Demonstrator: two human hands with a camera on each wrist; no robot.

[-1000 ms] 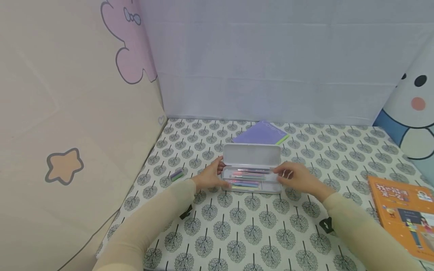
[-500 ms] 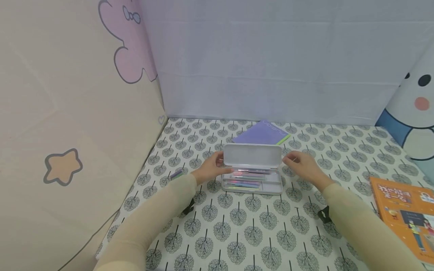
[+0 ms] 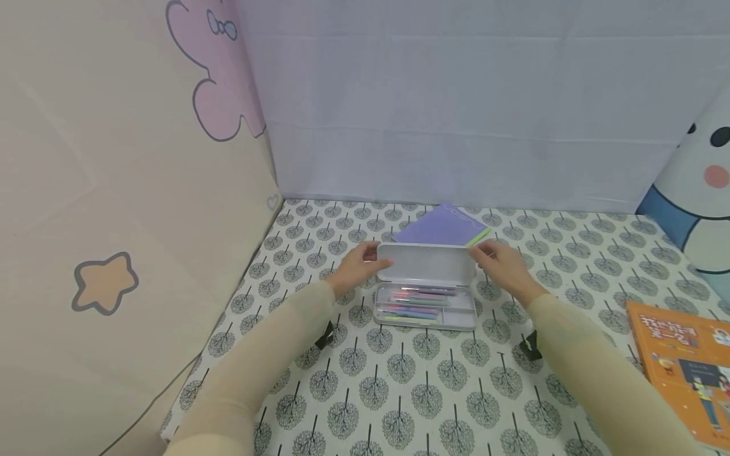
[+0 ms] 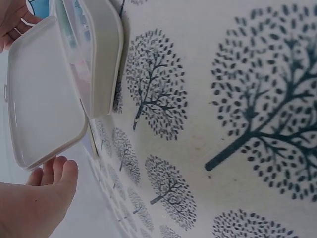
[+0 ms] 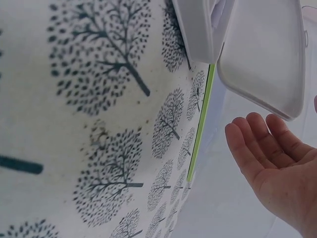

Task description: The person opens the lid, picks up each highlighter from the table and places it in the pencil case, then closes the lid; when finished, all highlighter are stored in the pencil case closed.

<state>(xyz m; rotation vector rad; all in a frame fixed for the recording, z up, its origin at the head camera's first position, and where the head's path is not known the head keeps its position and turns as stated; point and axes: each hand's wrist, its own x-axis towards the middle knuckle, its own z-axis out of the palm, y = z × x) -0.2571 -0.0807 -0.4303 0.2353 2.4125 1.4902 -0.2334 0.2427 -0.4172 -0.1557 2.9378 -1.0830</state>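
A white pencil case (image 3: 461,319) lies on the table with its lid (image 3: 428,266) raised at the back. Several pens (image 3: 419,296) in pastel colours fill its compartments. My left hand (image 3: 358,267) is at the lid's left end, thumb in front of it; the left wrist view has its fingers (image 4: 58,171) extended beside the edge. At the lid's upper right corner is my right hand (image 3: 502,266), thumb and forefinger right at the rim. Its fingers (image 5: 255,141) look loosely extended, close below the lid's end in the right wrist view.
Behind the lid lies a purple booklet (image 3: 439,225) with a green edge. An orange book (image 3: 675,361) rests at the right. The tablecloth (image 3: 422,392) has a tree print. A fabric wall (image 3: 456,114) stands at the back, another (image 3: 142,190) at the left.
My right hand has moved from the case's right end up to the lid's upper right corner. My left hand has risen from the base to the lid's left end.
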